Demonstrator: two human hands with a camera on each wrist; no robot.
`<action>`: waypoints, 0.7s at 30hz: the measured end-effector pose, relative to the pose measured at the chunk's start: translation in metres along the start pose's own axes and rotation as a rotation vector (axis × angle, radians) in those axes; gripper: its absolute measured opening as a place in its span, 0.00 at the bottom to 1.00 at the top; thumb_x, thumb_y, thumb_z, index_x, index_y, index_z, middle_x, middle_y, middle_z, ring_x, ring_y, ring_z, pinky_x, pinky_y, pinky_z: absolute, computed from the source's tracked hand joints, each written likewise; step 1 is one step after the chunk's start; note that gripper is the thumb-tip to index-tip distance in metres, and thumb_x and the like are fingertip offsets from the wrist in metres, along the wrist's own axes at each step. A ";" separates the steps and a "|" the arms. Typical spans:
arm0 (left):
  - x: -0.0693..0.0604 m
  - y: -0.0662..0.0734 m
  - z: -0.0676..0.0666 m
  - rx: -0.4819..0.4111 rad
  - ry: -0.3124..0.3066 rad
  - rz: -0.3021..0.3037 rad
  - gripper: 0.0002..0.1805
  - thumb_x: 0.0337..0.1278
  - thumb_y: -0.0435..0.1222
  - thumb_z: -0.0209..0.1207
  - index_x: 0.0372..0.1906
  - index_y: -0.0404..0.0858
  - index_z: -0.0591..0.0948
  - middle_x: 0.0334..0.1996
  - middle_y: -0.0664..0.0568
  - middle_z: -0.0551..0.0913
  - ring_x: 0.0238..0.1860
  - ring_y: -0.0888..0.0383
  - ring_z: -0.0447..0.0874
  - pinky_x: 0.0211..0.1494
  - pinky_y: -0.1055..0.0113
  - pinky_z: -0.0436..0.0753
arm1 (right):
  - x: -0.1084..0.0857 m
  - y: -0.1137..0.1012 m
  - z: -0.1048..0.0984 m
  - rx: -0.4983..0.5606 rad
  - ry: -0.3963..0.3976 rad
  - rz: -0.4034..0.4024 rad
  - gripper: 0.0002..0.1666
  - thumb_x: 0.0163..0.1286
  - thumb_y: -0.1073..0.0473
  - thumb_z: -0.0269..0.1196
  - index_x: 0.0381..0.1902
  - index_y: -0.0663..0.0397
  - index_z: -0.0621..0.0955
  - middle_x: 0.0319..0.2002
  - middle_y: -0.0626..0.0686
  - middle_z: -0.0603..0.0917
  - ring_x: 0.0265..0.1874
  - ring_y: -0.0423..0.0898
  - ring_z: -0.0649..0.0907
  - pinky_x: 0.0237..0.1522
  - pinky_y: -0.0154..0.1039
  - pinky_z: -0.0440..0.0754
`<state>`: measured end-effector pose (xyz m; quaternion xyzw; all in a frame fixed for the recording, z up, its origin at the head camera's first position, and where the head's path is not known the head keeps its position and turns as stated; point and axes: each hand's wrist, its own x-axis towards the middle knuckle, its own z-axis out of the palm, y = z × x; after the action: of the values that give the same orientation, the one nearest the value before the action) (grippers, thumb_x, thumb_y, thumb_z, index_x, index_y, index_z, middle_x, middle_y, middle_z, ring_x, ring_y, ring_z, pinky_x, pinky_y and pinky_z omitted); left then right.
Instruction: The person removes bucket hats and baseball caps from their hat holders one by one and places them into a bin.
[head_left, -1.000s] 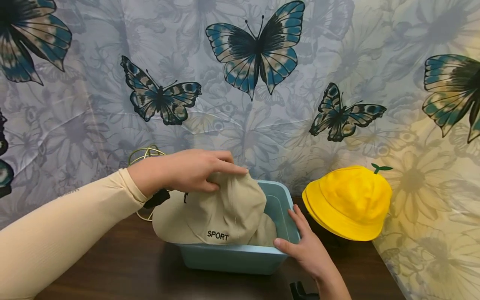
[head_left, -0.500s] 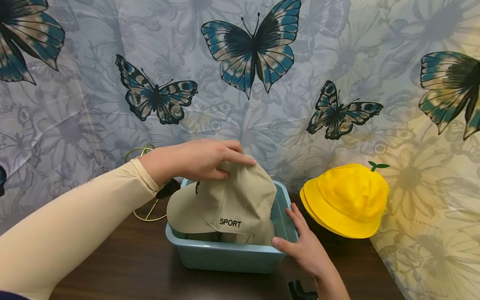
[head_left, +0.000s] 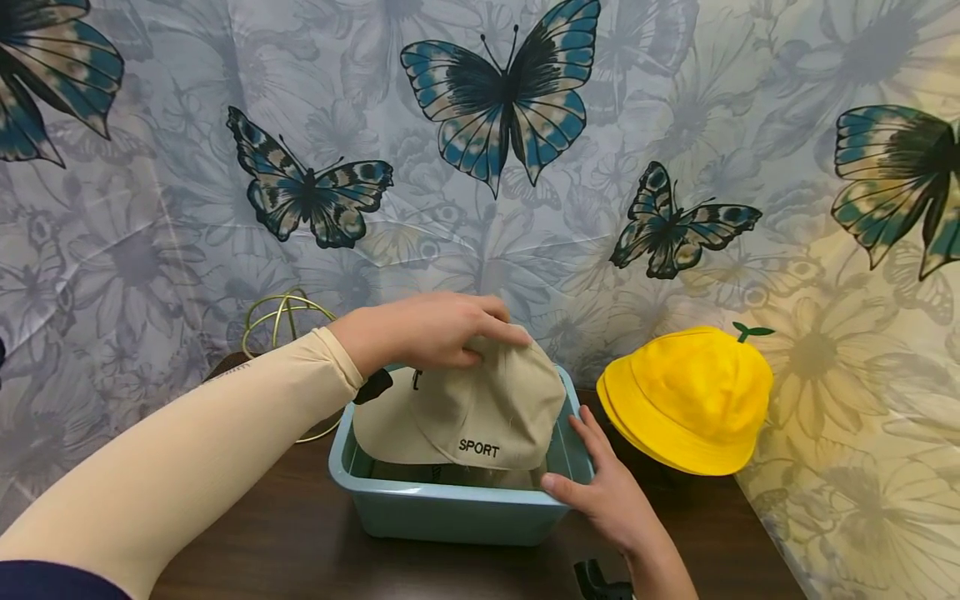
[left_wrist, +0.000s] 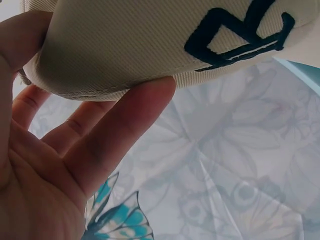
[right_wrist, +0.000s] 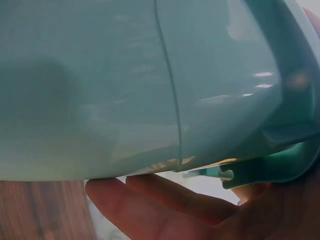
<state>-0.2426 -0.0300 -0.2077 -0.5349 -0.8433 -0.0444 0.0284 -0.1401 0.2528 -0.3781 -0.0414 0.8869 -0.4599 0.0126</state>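
Note:
A beige cap [head_left: 487, 408] with the word SPORT on its side is pinched at the crown by my left hand [head_left: 442, 329], its brim pointing left. The cap hangs over and partly inside a light blue basin [head_left: 465, 521], above more beige fabric [head_left: 510, 478] lying in it. In the left wrist view, thumb and fingers hold the cap [left_wrist: 115, 45], which shows dark embroidery. My right hand [head_left: 611, 492] grips the basin's right rim, thumb at the front corner; the right wrist view shows its fingers against the basin's outer wall [right_wrist: 100, 100].
On the right, a yellow hat [head_left: 690, 400] with a green sprout sits on something dark. A gold wire stand [head_left: 281, 312] rises behind my left forearm, with something brown beside it. The dark wooden table [head_left: 262, 533] meets a butterfly-patterned cloth [head_left: 480, 242] at the back.
My left hand has carried the cap to the right, so its brim no longer sticks out past the basin's left side. The right hand keeps its grip on the rim.

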 end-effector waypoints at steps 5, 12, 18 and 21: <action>0.009 0.003 0.010 0.025 -0.018 0.028 0.32 0.63 0.34 0.65 0.69 0.60 0.74 0.56 0.59 0.73 0.47 0.61 0.76 0.49 0.63 0.77 | 0.000 0.001 0.000 0.005 -0.003 -0.007 0.56 0.63 0.43 0.69 0.79 0.50 0.55 0.80 0.47 0.39 0.76 0.61 0.47 0.66 0.71 0.51; 0.012 -0.001 0.030 0.019 -0.019 0.054 0.30 0.63 0.34 0.64 0.68 0.60 0.76 0.51 0.59 0.73 0.39 0.61 0.75 0.43 0.65 0.76 | 0.000 0.002 0.001 0.003 -0.004 0.019 0.56 0.62 0.40 0.69 0.80 0.49 0.55 0.79 0.43 0.39 0.76 0.59 0.48 0.66 0.70 0.52; 0.012 -0.007 0.042 -0.023 0.010 0.069 0.31 0.62 0.32 0.65 0.68 0.58 0.76 0.52 0.60 0.73 0.42 0.61 0.75 0.45 0.66 0.76 | 0.000 0.002 0.001 0.004 -0.005 0.017 0.56 0.62 0.41 0.69 0.80 0.49 0.55 0.80 0.44 0.39 0.76 0.59 0.47 0.66 0.71 0.51; 0.014 -0.010 0.048 -0.058 0.021 0.073 0.31 0.61 0.32 0.65 0.68 0.57 0.76 0.52 0.60 0.73 0.44 0.62 0.74 0.47 0.67 0.75 | 0.000 0.003 0.001 0.006 -0.006 0.019 0.56 0.62 0.41 0.69 0.80 0.49 0.54 0.79 0.43 0.39 0.76 0.59 0.47 0.66 0.71 0.51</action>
<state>-0.2577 -0.0162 -0.2545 -0.5654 -0.8212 -0.0732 0.0232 -0.1400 0.2537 -0.3809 -0.0344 0.8859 -0.4621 0.0198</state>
